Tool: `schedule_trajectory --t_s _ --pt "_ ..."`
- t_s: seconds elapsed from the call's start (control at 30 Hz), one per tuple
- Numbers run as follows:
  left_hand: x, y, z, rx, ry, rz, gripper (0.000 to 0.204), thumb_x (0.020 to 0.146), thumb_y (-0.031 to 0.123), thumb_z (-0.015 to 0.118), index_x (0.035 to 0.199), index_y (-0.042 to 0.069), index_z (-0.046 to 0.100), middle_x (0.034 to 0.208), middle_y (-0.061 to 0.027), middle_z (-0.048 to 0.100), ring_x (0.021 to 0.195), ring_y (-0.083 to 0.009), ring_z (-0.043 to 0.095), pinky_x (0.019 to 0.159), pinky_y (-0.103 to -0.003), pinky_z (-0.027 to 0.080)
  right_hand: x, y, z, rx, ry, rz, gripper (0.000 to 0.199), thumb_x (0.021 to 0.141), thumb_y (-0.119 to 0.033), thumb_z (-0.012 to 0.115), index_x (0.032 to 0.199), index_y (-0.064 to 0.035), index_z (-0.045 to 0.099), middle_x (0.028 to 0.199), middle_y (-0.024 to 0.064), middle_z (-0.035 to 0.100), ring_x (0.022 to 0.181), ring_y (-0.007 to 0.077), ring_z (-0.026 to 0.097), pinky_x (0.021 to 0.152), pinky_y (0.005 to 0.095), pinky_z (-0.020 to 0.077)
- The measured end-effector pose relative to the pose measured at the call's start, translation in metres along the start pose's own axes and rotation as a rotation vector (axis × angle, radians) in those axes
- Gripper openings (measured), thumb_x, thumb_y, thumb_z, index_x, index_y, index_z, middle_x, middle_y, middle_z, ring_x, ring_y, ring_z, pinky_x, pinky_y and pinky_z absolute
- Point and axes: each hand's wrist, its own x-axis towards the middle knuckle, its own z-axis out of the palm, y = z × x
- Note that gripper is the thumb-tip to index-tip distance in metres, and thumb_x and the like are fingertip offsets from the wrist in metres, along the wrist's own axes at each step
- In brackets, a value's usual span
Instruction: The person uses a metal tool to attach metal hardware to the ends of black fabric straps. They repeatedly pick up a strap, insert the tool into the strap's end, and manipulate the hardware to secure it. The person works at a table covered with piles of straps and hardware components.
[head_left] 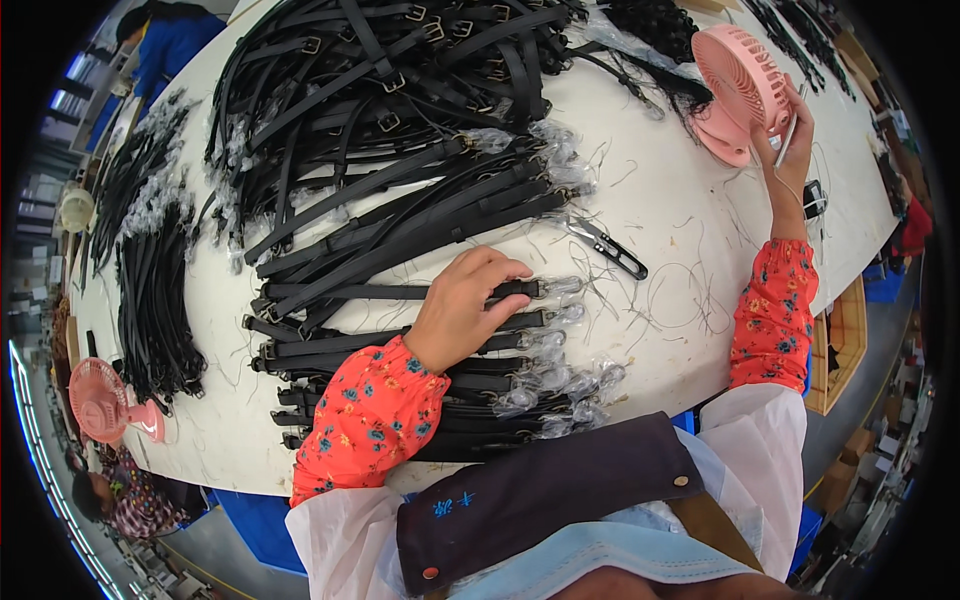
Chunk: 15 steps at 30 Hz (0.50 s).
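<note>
black belt (375, 292): lying on white table (640, 190) among other belts, right end in left hand | left hand (466, 312): pinching belt | right hand (790, 150): grasping pink fan (740, 85) | black snips (612, 249): beside belts, near loose threads (690, 298)

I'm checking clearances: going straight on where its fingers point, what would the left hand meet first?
The left hand would probably meet the clear plastic wrap on the end of the black strap it holds, though depth is hard to judge.
</note>
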Motion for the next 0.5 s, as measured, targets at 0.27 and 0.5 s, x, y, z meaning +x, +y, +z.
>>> schedule_trajectory --t_s 0.27,0.5 --pt "-0.001 0.0 0.003 0.117 0.034 0.178 0.021 0.085 0.002 0.079 0.104 0.009 0.077 0.103 -0.0061 0.064 0.088 -0.0219 0.065 0.074 -0.032 0.054 -0.019 -0.073 0.005 0.052 0.177 -0.048 0.043 0.102 -0.005 0.061 0.142 0.0006 0.046 0.147 0.0234 0.054 0.136 0.0324 0.054 0.117 0.0479 0.0422" --pt "-0.001 0.002 -0.003 -0.115 0.023 -0.036 0.011 0.088 0.0 0.074 0.098 0.003 0.072 0.102 -0.0081 0.068 0.083 -0.0225 0.067 0.073 -0.033 0.055 -0.078 -0.2 0.028 1.054 -0.334 0.489 0.036 0.112 -0.023 0.045 0.134 0.0046 0.052 0.099 0.0181 0.072 0.09 0.0232 0.071 0.089 0.0357 0.0555"
